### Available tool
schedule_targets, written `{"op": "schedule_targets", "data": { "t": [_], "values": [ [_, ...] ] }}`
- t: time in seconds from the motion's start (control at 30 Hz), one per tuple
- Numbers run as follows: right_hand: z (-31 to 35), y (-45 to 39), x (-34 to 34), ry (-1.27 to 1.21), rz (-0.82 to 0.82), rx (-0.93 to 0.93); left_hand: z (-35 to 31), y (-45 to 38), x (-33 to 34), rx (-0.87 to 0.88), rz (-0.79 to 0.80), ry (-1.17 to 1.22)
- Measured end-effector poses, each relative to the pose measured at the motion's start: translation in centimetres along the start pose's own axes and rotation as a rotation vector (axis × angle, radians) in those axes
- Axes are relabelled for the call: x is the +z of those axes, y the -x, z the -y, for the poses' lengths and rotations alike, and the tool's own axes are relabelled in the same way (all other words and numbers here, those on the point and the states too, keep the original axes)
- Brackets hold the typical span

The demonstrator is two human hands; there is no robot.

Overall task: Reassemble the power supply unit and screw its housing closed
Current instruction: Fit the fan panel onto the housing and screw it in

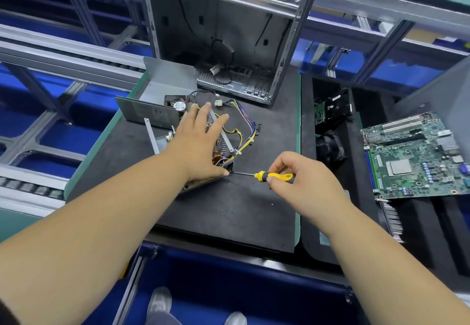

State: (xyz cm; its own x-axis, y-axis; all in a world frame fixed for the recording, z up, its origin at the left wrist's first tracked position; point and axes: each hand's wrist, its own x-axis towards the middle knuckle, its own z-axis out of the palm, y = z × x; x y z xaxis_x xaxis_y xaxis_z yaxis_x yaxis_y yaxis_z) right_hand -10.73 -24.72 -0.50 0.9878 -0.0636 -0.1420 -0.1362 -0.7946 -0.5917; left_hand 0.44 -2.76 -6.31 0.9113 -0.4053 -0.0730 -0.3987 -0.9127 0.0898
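The open power supply unit (225, 144) lies on the black mat (229, 212), its copper coil, board and yellow and purple wires (245, 131) exposed. My left hand (198, 144) lies flat on top of it with straight fingers, pressing it down. My right hand (302, 179) pinches the yellow-handled screwdriver (273, 176), held level, with its tip at the unit's near right corner beside my left thumb. The grey metal housing cover (162, 88) with its fan (178, 104) stands apart behind the unit at the mat's far left.
An empty computer case (229, 32) stands upright at the back of the mat. A green motherboard (417, 154) lies to the right, with a small drive (330, 111) and a black fan (329, 146) in the tray between. Small black screws (258, 127) lie by the wires.
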Motion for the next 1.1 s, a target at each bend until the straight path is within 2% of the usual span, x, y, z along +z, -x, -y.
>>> {"op": "schedule_targets", "data": {
  "t": [0.13, 0.37, 1.1],
  "values": [
    [0.5, -0.1, 0.5, 0.14, -0.013, -0.033, -0.4, -0.3, 1.0, -0.027, -0.018, 0.005],
    [1.7, -0.6, 0.7, 0.305, 0.006, -0.085, 0.1, -0.5, 0.2, 0.024, -0.035, 0.02],
    [5.5, -1.8, 1.0, 0.583, 0.007, -0.23, 0.3, -0.3, -0.2, 0.015, -0.081, 0.163]
  ]
}}
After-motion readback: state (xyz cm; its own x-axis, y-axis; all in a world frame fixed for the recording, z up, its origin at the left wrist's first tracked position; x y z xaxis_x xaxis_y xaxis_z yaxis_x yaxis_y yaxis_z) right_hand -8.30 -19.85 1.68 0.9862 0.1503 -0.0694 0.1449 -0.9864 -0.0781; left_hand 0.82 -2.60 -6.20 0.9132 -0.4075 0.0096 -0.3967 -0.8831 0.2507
